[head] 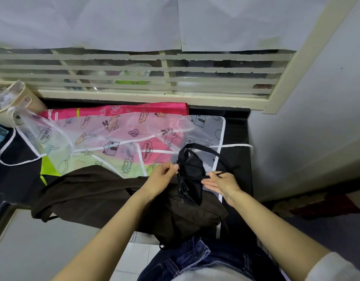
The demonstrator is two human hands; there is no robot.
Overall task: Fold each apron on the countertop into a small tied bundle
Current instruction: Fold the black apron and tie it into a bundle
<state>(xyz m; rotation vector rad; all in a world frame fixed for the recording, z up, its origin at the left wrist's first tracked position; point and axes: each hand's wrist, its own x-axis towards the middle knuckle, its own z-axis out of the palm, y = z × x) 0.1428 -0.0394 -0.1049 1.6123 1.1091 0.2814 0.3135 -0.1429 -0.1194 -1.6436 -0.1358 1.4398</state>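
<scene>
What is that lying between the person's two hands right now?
In the head view, a folded black apron lies between the left hand and the right hand; each hand pinches one of its straps.

Worn on the head, a single wide-angle view, looking forward and steeply down onto the dark counter (237, 126) from close above its near edge. Faces the louvred window (134, 67) behind the counter, with a pale wall (309, 138) slanting down the right side and straight lines bowed toward the frame's edges. Near enough to take in both forearms from the bottom corners up to the left hand (162, 176) and right hand (221, 183), meeting on the black apron (192, 175) just right of centre, jeans (195, 258) directly below.
</scene>
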